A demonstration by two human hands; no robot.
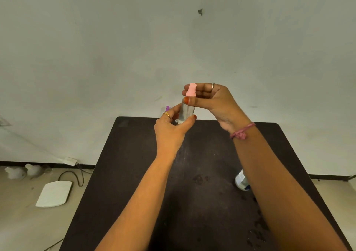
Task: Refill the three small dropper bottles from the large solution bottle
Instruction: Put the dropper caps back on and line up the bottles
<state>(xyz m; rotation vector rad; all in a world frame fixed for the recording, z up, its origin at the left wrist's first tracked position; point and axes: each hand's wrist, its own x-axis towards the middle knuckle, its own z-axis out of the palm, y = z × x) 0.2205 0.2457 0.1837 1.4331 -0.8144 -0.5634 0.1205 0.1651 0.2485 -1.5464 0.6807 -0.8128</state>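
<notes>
I hold a small clear dropper bottle (185, 113) up above the far edge of the dark table (134, 173). My left hand (170, 130) grips its glass body from below. My right hand (210, 100) pinches its pink dropper cap (191, 90) between thumb and fingers at the top of the bottle. A second small bottle with a purple cap (167, 108) peeks out behind my left fingers; its body is hidden. The large solution bottle (241, 180), clear with a white and blue label, stands on the table at the right, mostly hidden behind my right forearm.
Wet drops (200, 179) lie on the table's middle and near its right front. On the floor to the left are a white board (54, 193), a black cable (77, 175) and pale lumps (23, 170) by the wall.
</notes>
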